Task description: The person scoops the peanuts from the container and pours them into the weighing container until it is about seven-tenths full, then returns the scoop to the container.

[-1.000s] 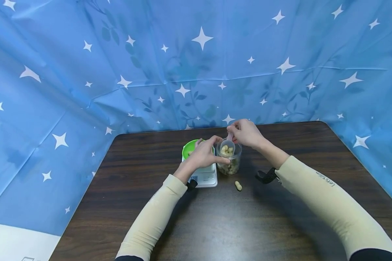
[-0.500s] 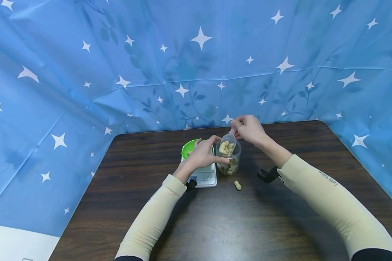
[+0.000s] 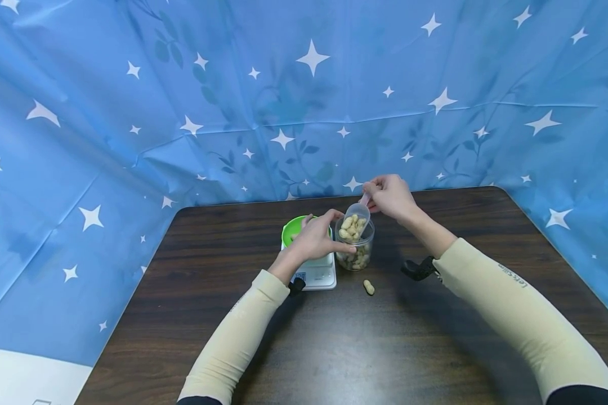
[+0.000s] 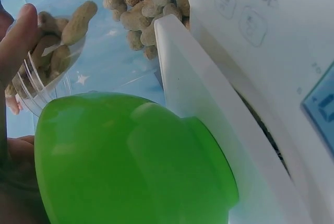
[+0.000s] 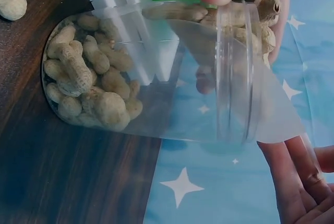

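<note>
A clear plastic jar [image 5: 193,114], part filled with unshelled peanuts [image 5: 96,72], stands in the middle of the dark table. My left hand [image 3: 314,239] holds it near the rim, thumb on the near side. My right hand [image 3: 392,197] pinches the pale handle of a translucent scoop [image 3: 358,210] at the jar's mouth. Several peanuts [image 3: 352,226] heap in the scoop, which tilts down towards the left. Just left of the jar, a green bowl [image 4: 120,156] sits on a white kitchen scale [image 3: 320,278], partly hidden behind my left hand.
One loose peanut [image 3: 369,287] lies on the table [image 3: 334,349] in front of the jar. A blue curtain [image 3: 263,84] with white stars hangs along the table's back edge.
My right hand has drawn the scoop up and slightly right, lifting the peanuts from inside the jar to its rim. The left hand has stayed on the jar.
</note>
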A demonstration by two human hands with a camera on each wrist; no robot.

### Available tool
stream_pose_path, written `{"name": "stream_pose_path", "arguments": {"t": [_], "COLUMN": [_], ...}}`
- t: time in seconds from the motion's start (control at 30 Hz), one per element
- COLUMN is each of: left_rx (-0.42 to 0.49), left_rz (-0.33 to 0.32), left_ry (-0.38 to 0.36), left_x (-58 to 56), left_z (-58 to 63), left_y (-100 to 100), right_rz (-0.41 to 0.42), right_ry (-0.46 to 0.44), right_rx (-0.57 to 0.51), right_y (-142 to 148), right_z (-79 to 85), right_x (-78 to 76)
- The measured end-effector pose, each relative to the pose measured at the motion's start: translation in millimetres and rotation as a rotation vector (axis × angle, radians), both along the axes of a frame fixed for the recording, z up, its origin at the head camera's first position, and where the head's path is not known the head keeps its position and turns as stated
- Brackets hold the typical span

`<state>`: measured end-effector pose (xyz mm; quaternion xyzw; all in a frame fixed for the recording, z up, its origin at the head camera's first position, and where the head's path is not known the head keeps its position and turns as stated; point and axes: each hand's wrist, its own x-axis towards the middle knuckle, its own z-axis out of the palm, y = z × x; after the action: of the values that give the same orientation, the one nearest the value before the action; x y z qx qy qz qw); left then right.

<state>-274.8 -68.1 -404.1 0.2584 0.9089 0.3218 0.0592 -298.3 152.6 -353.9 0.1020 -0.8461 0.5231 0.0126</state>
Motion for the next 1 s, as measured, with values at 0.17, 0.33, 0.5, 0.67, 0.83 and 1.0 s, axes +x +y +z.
{"name": "stream_pose_path", "arguments": {"t": [0.17,0.33,0.5,0.67,0.83,1.0], "left_rx": [-0.012,-0.018,-0.007,0.001,-0.008,-0.007], "left_rz": [-0.003,-0.003,-0.001,-0.004,-0.01,-0.016], "left_ry": [0.012,0.02,0.015,0.01,0.016,0.025], "left_x": [-0.5,-1.0,-0.5,-0.2,-0.2,-0.6], "left_z": [-0.8,-1.9,-1.4,-1.0,-1.2,-1.6], "left_y": [-0.6,-0.4,0.4,0.5,-0.2,0.0], "right_rz": [0.027,0.017,-0.003,-0.005,0.05,0.05], "right_ry": [0.023,0.031,0.035,0.025,0.015,0.009], "right_rx": [0.049,0.076,0.07,0.052,0.069,0.075], "right_y": [-2.5,-4.3,-3.1,-1.3,-4.5,-8.3], "right_z": [-3.5,-4.4,-2.7,-3.2,-6.3,-8.8], "right_x": [-0.2,0.6,1.5,1.1,3.3,7.6]}}
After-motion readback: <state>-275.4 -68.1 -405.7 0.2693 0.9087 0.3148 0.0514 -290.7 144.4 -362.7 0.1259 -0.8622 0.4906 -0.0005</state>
